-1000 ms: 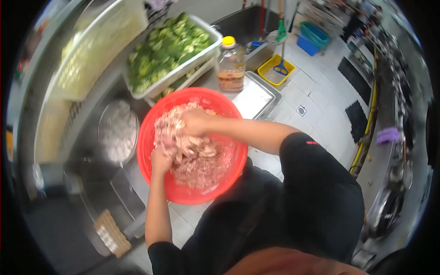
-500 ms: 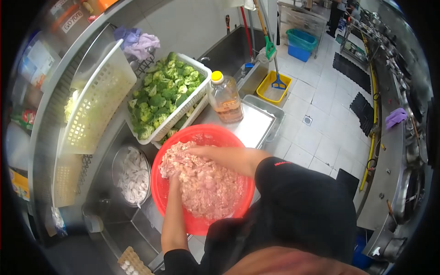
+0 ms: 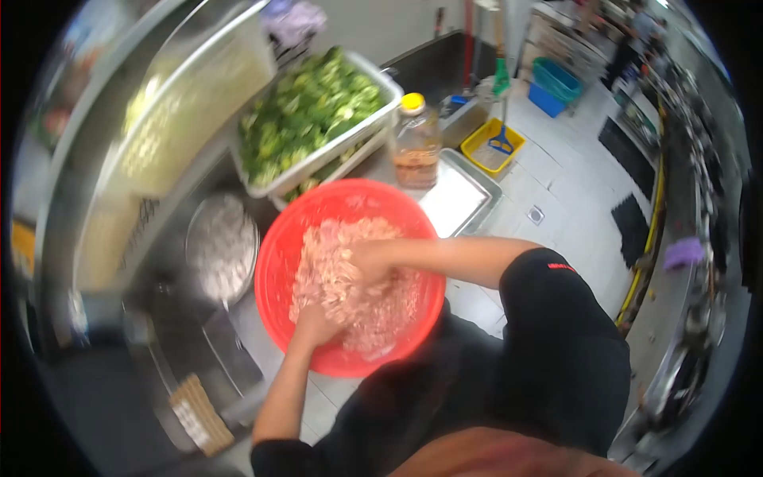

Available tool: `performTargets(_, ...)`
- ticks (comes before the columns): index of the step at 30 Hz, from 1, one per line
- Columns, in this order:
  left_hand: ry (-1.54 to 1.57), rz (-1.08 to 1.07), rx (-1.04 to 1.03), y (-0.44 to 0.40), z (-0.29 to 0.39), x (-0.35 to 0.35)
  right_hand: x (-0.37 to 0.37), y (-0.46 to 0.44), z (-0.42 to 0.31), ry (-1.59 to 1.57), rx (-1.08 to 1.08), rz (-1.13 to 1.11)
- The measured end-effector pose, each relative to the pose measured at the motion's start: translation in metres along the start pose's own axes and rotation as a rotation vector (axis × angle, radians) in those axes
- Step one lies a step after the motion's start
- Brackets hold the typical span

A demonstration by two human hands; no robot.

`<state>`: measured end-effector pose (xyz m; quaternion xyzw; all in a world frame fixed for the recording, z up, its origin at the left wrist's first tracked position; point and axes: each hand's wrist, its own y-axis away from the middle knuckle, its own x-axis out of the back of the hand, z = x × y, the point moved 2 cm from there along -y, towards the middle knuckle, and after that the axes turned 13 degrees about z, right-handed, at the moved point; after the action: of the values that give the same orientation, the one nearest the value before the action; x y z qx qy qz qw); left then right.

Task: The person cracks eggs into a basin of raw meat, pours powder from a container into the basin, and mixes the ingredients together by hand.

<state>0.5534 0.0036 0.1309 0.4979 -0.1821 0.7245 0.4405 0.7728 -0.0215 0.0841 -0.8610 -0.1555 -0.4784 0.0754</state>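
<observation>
The left hand (image 3: 319, 324) and right hand (image 3: 369, 261) are resting in pink meat (image 3: 332, 277) lying inside the red basin (image 3: 276, 274); meat is hiding the fingertips, and I cannot tell their opening or grip.

No readable text; red sleeve lettering (image 3: 560, 266), bottle label (image 3: 416, 159) blurred.

Red bowl (image 3: 275, 274) open above; bottle (image 3: 416, 149), broccoli basket (image 3: 334, 146) block far side

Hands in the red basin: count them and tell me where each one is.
2. The left hand is in the pinkish mixture at the picture's lower left of the red basin; the right hand is above it, nearer the middle. Some fingers are hidden.
</observation>
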Motion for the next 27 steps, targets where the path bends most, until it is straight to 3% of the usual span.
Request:
performTargets(2,-0.387,-0.039,0.003,-0.015,-0.033,-0.044,-0.005,0.013,-0.023,0.128,-0.159,-0.139)
performTargets(4,-0.231,0.084,-0.029,-0.050,-0.067,-0.065,-0.007,-0.008,-0.017,0.058,-0.362,-0.256)
performTargets(5,-0.260,-0.020,0.042,-0.074,-0.091,-0.075,-0.012,-0.020,-0.007,0.086,-0.381,-0.246)
performTargets(6,-0.204,0.102,0.210,-0.072,-0.079,-0.054,-0.018,-0.028,0.000,0.114,-0.406,-0.219)
performTargets(9,-0.107,0.217,0.245,-0.059,-0.078,-0.021,0.014,-0.004,0.005,-0.095,-0.102,0.149)
performTargets(10,0.049,0.303,0.144,-0.044,-0.070,0.000,0.041,0.016,-0.007,-0.236,0.007,0.254)
performTargets(11,0.207,0.390,0.043,-0.029,-0.060,0.019,0.059,0.034,-0.009,-0.427,-0.252,0.274)
performTargets(12,0.170,0.473,0.256,-0.024,-0.057,0.041,0.069,0.045,-0.005,-0.608,-0.516,0.288)
performTargets(13,0.133,0.535,0.477,-0.022,-0.060,0.050,0.067,0.046,0.003,-0.699,-0.649,0.284)
performTargets(14,0.384,0.390,0.616,-0.032,-0.072,0.043,0.066,0.042,0.015,-0.783,-0.788,0.278)
performTargets(15,0.632,0.255,0.739,-0.052,-0.087,0.040,0.049,0.029,0.042,-0.783,-0.790,0.259)
performTargets(16,0.636,0.258,0.749,-0.077,-0.111,0.021,0.016,0.012,0.080,-0.992,-0.918,0.341)
performTargets(17,0.831,0.176,0.816,-0.107,-0.142,-0.017,-0.005,0.000,0.105,-1.199,-1.043,0.427)
performTargets(18,0.932,0.132,0.849,-0.119,-0.148,-0.032,-0.012,-0.007,0.108,-1.199,-1.049,0.415)
performTargets(20,1.045,0.096,0.922,-0.142,-0.150,-0.047,-0.018,-0.033,0.115,-1.048,-1.068,0.646)
performTargets(21,1.055,0.106,0.937,-0.153,-0.148,-0.046,-0.029,-0.047,0.131,-1.345,-1.056,0.584)
performTargets(22,1.064,0.117,0.952,-0.163,-0.146,-0.045,-0.022,-0.059,0.130,-1.342,-1.042,0.585)
performTargets(24,1.485,-0.056,0.694,-0.184,-0.132,-0.041,-0.014,-0.078,0.121,-1.785,-0.937,0.223)
performTargets(26,1.640,-0.024,0.653,-0.194,-0.125,-0.035,-0.015,-0.097,0.128,-1.856,-0.824,0.240)
performTargets(27,1.482,-0.039,0.664,-0.186,-0.118,-0.015,0.009,-0.093,0.110,-1.679,-0.791,0.297)
